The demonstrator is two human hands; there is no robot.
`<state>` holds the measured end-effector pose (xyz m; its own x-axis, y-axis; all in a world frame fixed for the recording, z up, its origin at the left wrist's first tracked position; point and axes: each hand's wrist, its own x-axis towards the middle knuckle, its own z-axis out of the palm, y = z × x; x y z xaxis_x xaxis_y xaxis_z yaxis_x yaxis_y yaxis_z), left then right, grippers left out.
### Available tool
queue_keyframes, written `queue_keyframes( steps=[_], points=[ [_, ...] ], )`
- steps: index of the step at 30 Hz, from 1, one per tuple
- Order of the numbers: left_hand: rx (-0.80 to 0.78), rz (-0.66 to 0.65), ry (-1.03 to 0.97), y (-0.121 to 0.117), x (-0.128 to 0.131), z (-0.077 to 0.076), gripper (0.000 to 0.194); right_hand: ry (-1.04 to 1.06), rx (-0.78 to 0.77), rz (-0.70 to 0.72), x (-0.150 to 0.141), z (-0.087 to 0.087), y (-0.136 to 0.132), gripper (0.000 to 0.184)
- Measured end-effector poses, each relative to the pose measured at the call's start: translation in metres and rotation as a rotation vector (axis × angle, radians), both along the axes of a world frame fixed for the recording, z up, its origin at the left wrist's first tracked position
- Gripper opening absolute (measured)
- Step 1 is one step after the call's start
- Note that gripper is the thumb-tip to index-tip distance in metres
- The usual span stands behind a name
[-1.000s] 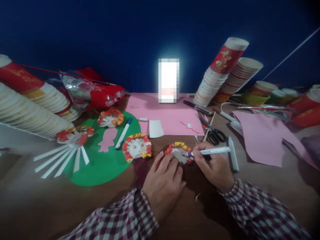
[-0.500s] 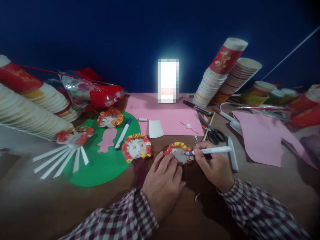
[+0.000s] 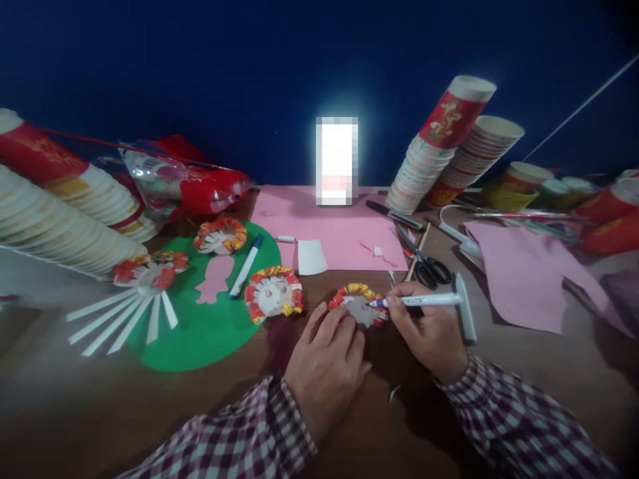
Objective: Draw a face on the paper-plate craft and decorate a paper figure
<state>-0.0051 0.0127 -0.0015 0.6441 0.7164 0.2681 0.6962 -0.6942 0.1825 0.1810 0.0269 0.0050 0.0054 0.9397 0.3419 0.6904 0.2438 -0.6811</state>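
Observation:
My left hand [image 3: 329,352] lies with its fingers stretched out, pressing the near-left edge of a paper-cup lion face [image 3: 360,307] with a curled red and yellow rim. In my right hand [image 3: 429,332] is a white marker pen [image 3: 424,301], its tip down at the right part of the face's pale centre, where a small dark mark shows. To the left of my hands lies a second paper-cup lion face [image 3: 273,297], with drawn eyes and mouth. Part of the face under my left fingers is hidden.
A green paper disc [image 3: 200,352] carries a pink paper fish [image 3: 215,279] and a capped marker [image 3: 247,267]. Black scissors [image 3: 432,269] lie beyond my right hand, beside pink paper [image 3: 524,286]. Leaning stacks of paper cups [image 3: 424,159] stand at both sides, near a glowing screen [image 3: 336,159].
The pen tip has shifted very slightly left on the face, and a small dark curved mark now shows there. My left hand stays in the same place.

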Motion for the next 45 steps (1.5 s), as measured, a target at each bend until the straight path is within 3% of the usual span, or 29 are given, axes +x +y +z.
queue_keyframes(
  steps=[19, 27, 35, 45],
  points=[
    [-0.005, -0.007, -0.003, 0.0002, -0.0005, -0.0004, 0.034, 0.017, -0.011, 0.044, -0.0007, 0.0003, 0.0003, 0.009],
    [0.003, -0.006, -0.001, 0.0002, -0.0004, -0.0002, 0.034, 0.042, 0.019, -0.082, 0.0009, -0.0006, -0.0023, 0.010],
    [-0.026, -0.009, -0.011, 0.0000, -0.0010, 0.0000, 0.036, 0.006, 0.037, -0.035, 0.0016, 0.0001, -0.0025, 0.009],
    [-0.048, -0.018, -0.048, 0.0013, -0.0029, -0.0018, 0.043, 0.111, 0.023, 0.044, -0.0024, -0.0019, -0.0057, 0.007]
  ],
)
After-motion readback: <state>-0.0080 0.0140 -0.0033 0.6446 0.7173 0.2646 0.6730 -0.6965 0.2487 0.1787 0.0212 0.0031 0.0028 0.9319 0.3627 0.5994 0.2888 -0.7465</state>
